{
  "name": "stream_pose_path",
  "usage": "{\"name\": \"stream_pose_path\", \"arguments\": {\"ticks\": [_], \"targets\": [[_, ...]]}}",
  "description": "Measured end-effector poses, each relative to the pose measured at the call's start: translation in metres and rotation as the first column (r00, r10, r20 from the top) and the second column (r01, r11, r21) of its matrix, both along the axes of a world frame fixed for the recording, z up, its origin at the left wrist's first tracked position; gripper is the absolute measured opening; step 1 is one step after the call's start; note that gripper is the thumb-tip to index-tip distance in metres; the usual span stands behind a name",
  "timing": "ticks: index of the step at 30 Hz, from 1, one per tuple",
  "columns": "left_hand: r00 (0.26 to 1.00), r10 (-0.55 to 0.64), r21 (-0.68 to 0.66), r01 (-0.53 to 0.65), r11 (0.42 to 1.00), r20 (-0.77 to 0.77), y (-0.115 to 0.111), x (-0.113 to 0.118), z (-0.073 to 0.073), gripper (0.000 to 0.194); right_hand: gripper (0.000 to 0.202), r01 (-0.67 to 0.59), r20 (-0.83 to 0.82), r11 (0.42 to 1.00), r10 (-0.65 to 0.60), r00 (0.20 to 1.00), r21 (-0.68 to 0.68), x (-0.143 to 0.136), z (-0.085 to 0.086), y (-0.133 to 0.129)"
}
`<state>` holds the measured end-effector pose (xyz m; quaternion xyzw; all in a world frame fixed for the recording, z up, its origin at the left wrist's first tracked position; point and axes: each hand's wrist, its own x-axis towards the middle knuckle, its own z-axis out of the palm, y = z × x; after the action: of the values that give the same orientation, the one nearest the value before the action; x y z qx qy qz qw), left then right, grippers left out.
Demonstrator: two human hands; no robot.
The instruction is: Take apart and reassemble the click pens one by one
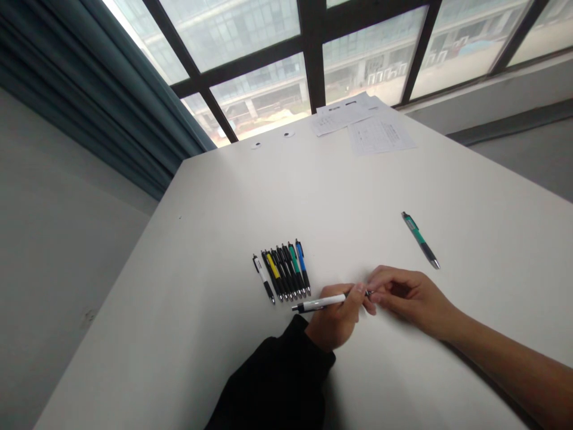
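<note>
A white and black click pen (321, 303) is gripped in my left hand (335, 319), its clicker end pointing left and its tip end pointing right. My right hand (409, 295) pinches at the dark tip end, where the fingers of both hands meet and hide much of the pen's front. Left of my hands, a close row of several pens lies on the table, among them a yellow pen (274, 267), a green pen (294, 258) and a blue pen (300, 255). Another white pen (262, 276) lies at the row's left end.
A lone green pen (419, 237) lies on the white table (224, 203) beyond my right hand. Printed papers (380, 132) and two small white pieces with black dots, such as this one (289, 135), are at the far edge by the window. A blue curtain (111, 89) hangs left.
</note>
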<state>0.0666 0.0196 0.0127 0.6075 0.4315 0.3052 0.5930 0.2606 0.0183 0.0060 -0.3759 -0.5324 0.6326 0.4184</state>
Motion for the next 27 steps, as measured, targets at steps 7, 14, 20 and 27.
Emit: {"name": "stream_pose_path", "arguments": {"ticks": [7,14,20,27], "targets": [[1.000,-0.012,0.000,0.012,1.000,0.011,-0.0002,-0.0002,0.0006,0.063,0.023,-0.046,0.083,0.998,0.049,0.995,-0.036,0.0021,0.0021,0.0016],[1.000,-0.013,-0.002,0.013,1.000,-0.025,0.0008,-0.0009,0.0043,0.059,0.019,-0.020,-0.014,1.000,0.020,1.000,0.009,0.0016,-0.0009,0.0022],[1.000,0.011,0.001,-0.011,1.000,0.002,0.0013,-0.0022,0.0015,0.060,0.029,-0.039,0.065,0.999,0.041,0.997,-0.025,0.0036,0.0007,0.0027],[1.000,0.010,-0.006,-0.010,1.000,-0.021,0.0027,-0.0022,0.0021,0.057,0.026,0.011,0.076,0.999,-0.009,0.997,-0.035,0.0011,0.0036,0.0036]]}}
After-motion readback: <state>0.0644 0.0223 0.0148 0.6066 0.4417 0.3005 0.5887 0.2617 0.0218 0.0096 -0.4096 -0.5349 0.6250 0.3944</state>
